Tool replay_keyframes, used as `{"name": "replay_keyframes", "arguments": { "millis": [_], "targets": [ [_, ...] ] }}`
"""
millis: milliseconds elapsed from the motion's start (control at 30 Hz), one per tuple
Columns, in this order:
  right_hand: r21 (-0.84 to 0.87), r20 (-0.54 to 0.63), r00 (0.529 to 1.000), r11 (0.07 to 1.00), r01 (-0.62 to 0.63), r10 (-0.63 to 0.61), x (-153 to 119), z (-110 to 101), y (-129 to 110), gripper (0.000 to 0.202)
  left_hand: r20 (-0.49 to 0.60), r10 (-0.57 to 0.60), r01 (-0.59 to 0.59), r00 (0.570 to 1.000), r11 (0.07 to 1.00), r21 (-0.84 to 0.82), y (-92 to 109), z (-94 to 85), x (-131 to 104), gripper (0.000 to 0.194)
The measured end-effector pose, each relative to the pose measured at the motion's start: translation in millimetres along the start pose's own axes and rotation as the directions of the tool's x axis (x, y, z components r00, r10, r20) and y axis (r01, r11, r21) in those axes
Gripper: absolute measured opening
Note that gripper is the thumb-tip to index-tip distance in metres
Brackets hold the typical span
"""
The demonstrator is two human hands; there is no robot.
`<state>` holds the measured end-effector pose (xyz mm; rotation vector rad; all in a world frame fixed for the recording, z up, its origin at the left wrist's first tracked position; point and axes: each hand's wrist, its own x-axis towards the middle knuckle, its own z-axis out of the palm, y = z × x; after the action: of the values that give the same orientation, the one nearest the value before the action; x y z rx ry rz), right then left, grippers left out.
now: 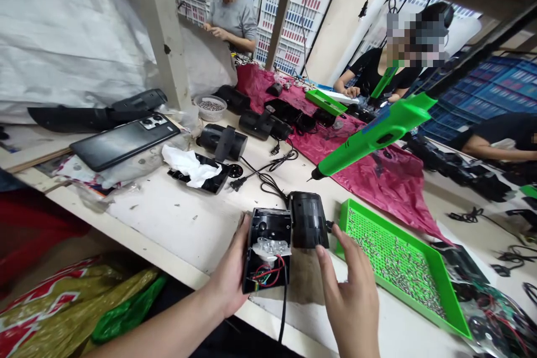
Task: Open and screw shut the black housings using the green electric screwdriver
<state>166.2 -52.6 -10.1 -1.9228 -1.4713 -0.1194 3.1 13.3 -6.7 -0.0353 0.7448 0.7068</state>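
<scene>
My left hand (235, 268) grips the left side of an open black housing (255, 243) at the table's front edge. Inside it show a clear plastic part (271, 249), red and black wires and a bit of green circuit board; a black cable hangs out at the bottom. Right beside it is a rounded black housing (309, 218). My right hand (350, 285) is at that housing's right side, thumb and index finger spread apart, with nothing seen between them. Whether its fingertips touch the housing I cannot tell. Above hangs a green electric screwdriver (364, 142), tip pointing down-left.
A green tray (455, 316) of small screws lies on the right. Farther back are a phone (123, 142), a black shell with white tissue (193, 168), black lamp-like units (222, 141), a tub of screws (210, 114) and a pink cloth (377, 184). Several people sit beyond.
</scene>
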Motion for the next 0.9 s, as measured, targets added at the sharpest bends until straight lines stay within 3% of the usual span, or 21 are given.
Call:
{"name": "replay_keyframes", "arguments": {
  "millis": [133,300,567,733,900],
  "targets": [
    [0.190,0.066,0.994,0.979,0.074,-0.088,-8,-3,-9,0.024,0.038,0.024,-0.023,0.999,0.999,-0.022,-2,-2.2,1,0.056],
    [0.317,0.052,0.955,0.911,0.263,-0.293,-13,5,-19,0.020,0.153,0.058,-0.052,0.987,0.998,-0.044,-4,-4.5,2,0.055],
    [0.294,0.022,0.928,0.889,0.350,-0.372,-10,8,-22,0.017,0.206,0.108,-0.103,0.972,0.994,-0.032,-5,-6.4,6,0.049],
    [0.271,0.029,0.915,0.884,0.380,-0.402,-6,7,-23,0.016,0.243,0.040,-0.038,0.969,0.999,-0.014,-4,-7.9,4,0.052],
    [0.239,0.070,0.915,0.897,0.372,-0.398,-1,6,-25,0.013,0.167,0.007,-0.008,0.986,1.000,0.007,-3,-8.7,4,0.053]
  ]
}}
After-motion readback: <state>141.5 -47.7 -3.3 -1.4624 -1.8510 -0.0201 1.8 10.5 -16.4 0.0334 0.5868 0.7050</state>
